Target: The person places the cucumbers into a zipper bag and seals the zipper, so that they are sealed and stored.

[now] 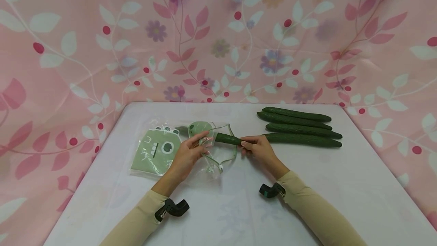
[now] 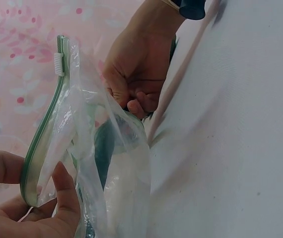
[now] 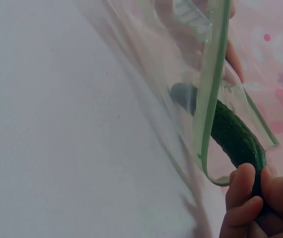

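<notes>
A clear zip bag [image 1: 157, 153] printed with a green cartoon face lies toward the left of the table, its green-edged mouth spread open on the right. My left hand [image 1: 191, 153] holds the bag at the mouth, fingers and thumb around the rim [image 2: 28, 163]. A dark green cucumber [image 1: 227, 138] passes through the opening, partly inside; its inner end shows through the plastic in the right wrist view. With thumb and fingers, my right hand [image 1: 261, 149] pinches the outer end of this cucumber. A white slider [image 2: 58, 64] sits on the zip.
Several more cucumbers [image 1: 304, 129] lie side by side at the back right of the white table [image 1: 290, 215], the nearest just behind my right hand. A pink floral cloth [image 1: 218, 48] hangs behind the table. Each wrist wears a black camera [image 1: 172, 208].
</notes>
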{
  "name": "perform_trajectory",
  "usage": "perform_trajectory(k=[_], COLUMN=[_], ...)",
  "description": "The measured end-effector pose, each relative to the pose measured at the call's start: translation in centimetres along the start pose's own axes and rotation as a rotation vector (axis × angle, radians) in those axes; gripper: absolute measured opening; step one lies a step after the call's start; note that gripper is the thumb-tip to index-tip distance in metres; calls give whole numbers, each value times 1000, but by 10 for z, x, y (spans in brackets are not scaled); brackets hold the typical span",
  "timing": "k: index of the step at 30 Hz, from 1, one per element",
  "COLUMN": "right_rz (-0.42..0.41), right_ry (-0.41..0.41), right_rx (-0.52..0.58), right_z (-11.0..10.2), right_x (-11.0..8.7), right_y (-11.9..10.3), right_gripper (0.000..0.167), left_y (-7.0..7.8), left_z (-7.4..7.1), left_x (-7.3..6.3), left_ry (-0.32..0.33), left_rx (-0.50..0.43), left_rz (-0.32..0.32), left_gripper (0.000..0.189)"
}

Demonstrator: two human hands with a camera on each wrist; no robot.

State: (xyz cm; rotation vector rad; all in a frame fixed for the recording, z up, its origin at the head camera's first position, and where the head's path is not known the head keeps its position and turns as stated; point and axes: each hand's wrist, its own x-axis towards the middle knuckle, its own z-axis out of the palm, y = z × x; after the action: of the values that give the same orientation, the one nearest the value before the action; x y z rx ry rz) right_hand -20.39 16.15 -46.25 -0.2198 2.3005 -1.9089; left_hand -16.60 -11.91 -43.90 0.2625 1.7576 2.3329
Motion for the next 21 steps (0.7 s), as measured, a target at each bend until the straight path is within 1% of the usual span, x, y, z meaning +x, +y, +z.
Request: perform_trajectory(k=[7, 13, 18, 21], right_rz=[24, 43, 33, 10], right_ry=[-2, 30, 61, 76], right_rx=[46, 76, 47, 25], right_z=[7, 13, 19, 23], right_x=[3, 3, 3, 2], right_y=[-2, -4, -5, -7], right_gripper=[29, 27, 25, 25], left_y=[0, -1, -1, -1], left_z=[1, 0, 0, 0], left_x=[1, 1, 1, 1], left_ry=[-11, -12, -5, -7], left_rx=[-8, 1, 16, 16], left_rz=[2, -2, 0, 0], left_gripper=[64, 65, 65, 65])
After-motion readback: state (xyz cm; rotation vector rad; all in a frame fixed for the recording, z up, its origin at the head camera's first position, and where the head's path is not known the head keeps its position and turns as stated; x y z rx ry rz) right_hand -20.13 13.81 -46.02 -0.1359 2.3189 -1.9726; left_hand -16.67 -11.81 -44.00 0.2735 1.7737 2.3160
